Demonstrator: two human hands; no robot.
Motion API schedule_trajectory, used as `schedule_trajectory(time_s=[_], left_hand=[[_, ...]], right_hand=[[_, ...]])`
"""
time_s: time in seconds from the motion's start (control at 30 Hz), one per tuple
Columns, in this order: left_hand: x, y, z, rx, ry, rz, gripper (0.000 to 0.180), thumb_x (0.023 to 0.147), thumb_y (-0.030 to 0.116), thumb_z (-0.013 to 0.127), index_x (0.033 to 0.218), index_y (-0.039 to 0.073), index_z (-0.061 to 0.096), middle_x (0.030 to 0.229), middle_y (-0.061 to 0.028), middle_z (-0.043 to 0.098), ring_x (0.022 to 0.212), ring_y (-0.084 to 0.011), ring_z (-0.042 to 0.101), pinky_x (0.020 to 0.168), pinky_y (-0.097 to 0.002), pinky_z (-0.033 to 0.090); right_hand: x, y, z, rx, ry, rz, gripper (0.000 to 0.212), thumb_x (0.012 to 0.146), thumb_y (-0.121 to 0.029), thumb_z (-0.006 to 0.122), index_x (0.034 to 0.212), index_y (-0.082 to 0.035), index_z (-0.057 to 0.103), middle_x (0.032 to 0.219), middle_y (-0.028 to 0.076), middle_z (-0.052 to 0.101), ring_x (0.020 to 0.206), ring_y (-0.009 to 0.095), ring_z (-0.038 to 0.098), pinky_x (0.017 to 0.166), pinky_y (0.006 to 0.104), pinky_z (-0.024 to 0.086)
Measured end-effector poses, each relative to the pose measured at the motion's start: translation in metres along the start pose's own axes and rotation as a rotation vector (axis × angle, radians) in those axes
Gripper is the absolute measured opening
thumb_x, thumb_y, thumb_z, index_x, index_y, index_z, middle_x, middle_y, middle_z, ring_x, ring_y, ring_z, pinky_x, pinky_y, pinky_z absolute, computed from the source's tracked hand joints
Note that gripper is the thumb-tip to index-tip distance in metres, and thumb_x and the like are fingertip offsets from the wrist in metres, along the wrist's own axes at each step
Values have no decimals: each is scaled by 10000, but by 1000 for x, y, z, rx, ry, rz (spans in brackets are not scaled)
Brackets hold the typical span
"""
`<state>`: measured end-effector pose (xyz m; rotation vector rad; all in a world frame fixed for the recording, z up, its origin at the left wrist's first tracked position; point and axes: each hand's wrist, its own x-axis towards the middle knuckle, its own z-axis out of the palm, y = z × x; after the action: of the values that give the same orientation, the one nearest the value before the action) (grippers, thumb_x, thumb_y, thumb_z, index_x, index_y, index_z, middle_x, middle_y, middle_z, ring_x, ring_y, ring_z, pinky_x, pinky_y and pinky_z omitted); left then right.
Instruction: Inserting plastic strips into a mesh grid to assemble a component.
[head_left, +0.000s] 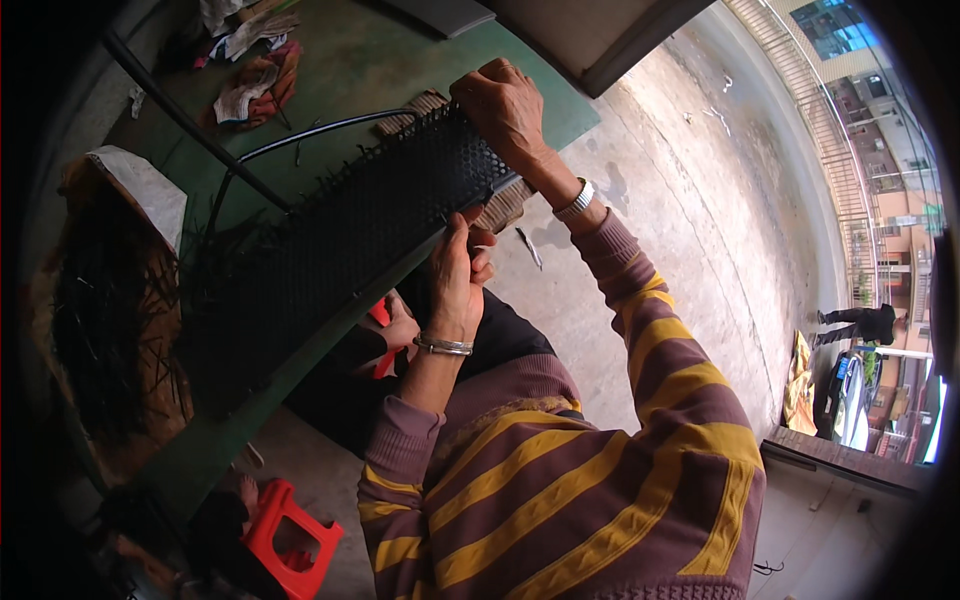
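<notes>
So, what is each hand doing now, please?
Left hand: closed, pinching the woven black panel's lower edge.
Right hand: closed on the panel's top end.

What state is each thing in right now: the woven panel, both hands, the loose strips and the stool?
Black woven panel: partly woven, held up at a slant, loose strip ends sticking out along its far edge.
Right hand: closed over the panel's top end.
Left hand: fingers pinching at the panel's near edge.
Dark loose strips: piled, untidy.
Red stool: upright on the floor, unoccupied.
</notes>
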<state>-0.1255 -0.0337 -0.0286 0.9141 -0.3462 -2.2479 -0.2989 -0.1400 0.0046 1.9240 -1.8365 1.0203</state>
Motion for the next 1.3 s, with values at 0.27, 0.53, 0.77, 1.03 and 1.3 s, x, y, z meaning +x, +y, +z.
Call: schedule_trajectory(time_s=[0.27,0.53,0.77,1.03,1.3], left_hand=[[-2,-1,-3,8,-23,37,363,995,405,510,1123,80,610,696,15,538,497,-27,301,454,-185,209],[-7,2,1,-5,-32,64,362,995,399,515,1123,78,622,684,30,511,530,-29,312,477,-189,228],[-9,4,7,61,-41,73,322,987,371,538,1099,99,669,691,43,511,525,-17,292,458,-184,192],[-9,7,13,143,-68,62,277,945,358,613,1051,111,680,704,29,550,516,-3,314,444,-177,180],[-8,3,11,249,-39,61,233,932,351,634,976,128,685,748,27,635,531,7,385,448,-159,208]], right_hand=[[-11,-1,2,-63,-82,87,138,824,-259,643,928,-230,730,974,86,598,953,273,547,809,397,376],[-19,-15,-24,2,-57,150,215,846,-227,638,1033,-173,730,1063,99,630,996,273,577,850,400,418],[-39,-32,-59,724,-787,308,143,866,-123,624,951,-29,689,915,79,694,821,145,651,729,306,525],[-36,-23,-67,889,-866,399,222,897,-197,659,993,3,635,839,29,644,847,92,582,769,282,478],[-27,-16,-74,776,-1034,400,208,920,-210,627,949,-6,653,814,61,669,760,116,630,690,280,519]])
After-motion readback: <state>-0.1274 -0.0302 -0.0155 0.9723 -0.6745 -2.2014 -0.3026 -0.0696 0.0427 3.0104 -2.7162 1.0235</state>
